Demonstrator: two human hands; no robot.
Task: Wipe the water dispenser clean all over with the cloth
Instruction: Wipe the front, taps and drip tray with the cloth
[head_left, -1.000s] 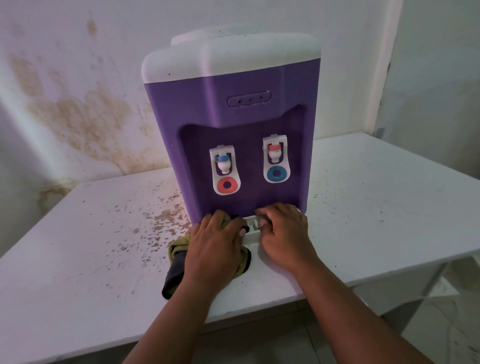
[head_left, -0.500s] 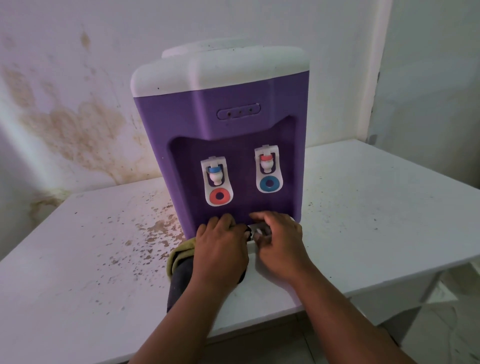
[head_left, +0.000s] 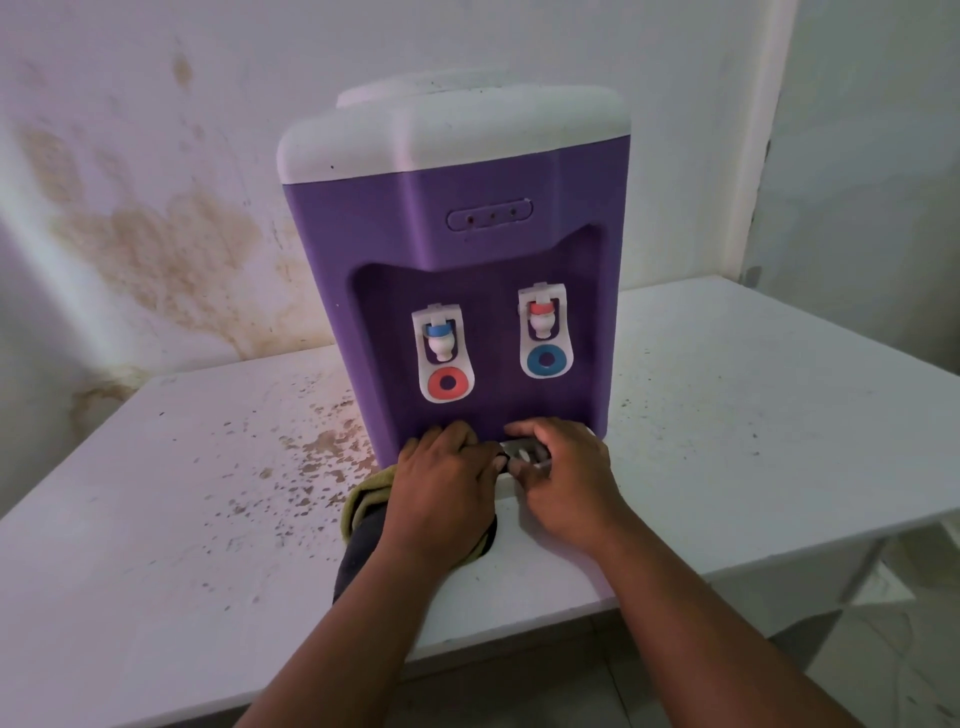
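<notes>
Both hands have edged inward along the drip tray (head_left: 524, 451): left hand (head_left: 441, 493) presses the soft, pliable cloth (head_left: 363, 512) flat; right hand (head_left: 563, 483) curls on the tray's rigid rim.

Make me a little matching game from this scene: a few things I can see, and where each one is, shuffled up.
Things:
1. cloth
2. drip tray
3. brown specks
4. indicator panel

Places:
A. on the table, to the dispenser's left
B. under the left hand
C. high on the water dispenser front, above the taps
D. at the dispenser's foot, at the fingertips of the right hand

Pairs: 1-B, 2-D, 3-A, 4-C
</notes>
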